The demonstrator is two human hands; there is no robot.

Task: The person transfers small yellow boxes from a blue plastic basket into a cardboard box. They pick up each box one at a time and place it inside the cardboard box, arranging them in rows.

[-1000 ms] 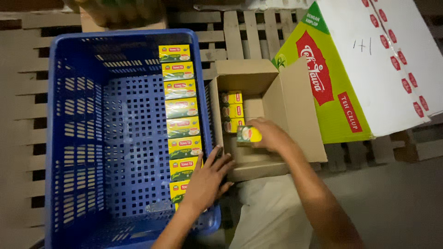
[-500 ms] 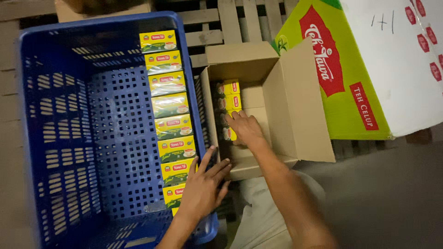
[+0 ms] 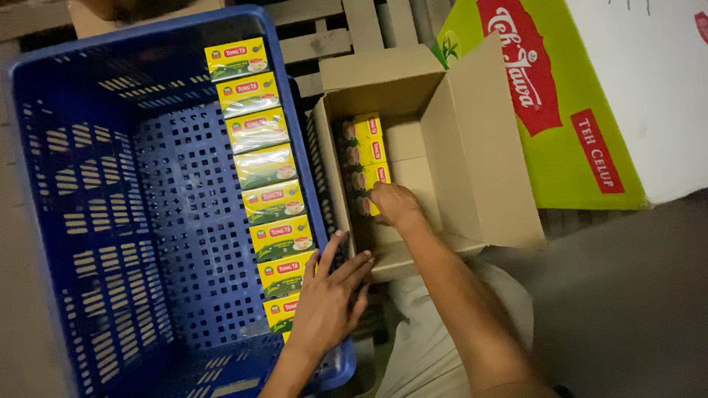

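A blue plastic crate [image 3: 88, 221] sits at left, a single row of yellow tea boxes [image 3: 269, 199] lining its right wall, the rest bare. The left hand [image 3: 328, 298] rests flat, fingers spread, across the crate's rim and the cardboard carton [image 3: 472, 147] beside it. In the carton, four tea boxes stand along the left side; the right hand [image 3: 394, 204] curls on the nearest small box [image 3: 366, 206]. Most of the carton looks unfilled. A large green and white carton [image 3: 590, 96] lies far right.

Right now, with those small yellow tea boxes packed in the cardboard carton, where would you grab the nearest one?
Take the nearest tea box by its exposed top end, from above. It stands tight against its neighbours and the cardboard carton wall, where the right hand rests.
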